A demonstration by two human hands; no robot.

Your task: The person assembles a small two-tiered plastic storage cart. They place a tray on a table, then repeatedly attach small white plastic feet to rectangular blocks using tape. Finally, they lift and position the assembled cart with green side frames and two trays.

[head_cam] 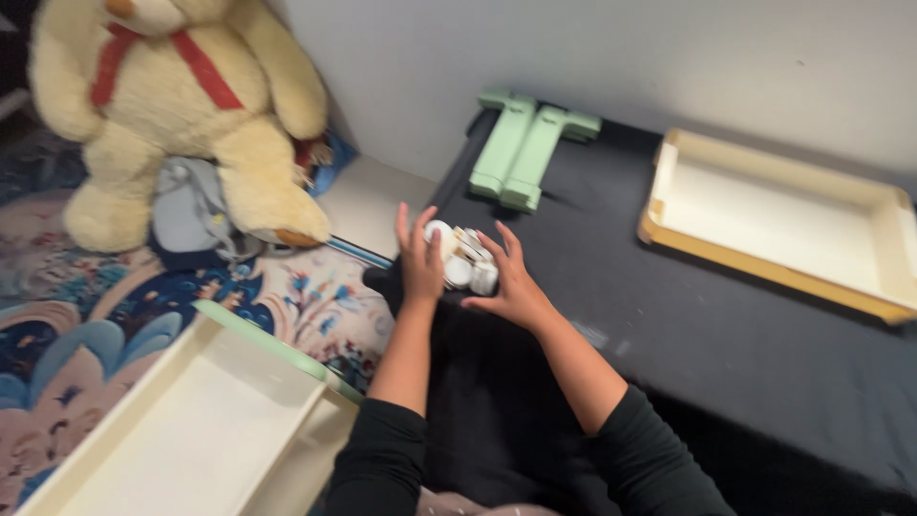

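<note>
Black cloth [726, 325] under the grip; teddy [181, 105] well left of it, cream tray [669, 182] well right, green frame [523, 143] just beyond. Left hand [418, 263] and right hand [511, 282] cup a blurred white bundle [463, 260] between them. Fingers partly hide it; kind unclear.

Both arms outstretched, left hand [420, 260] and right hand [514, 285] cupped inward, fingers seemingly half-curled, blurred

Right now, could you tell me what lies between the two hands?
In the head view, a cluster of small white objects sits between the left hand and right hand.
</note>
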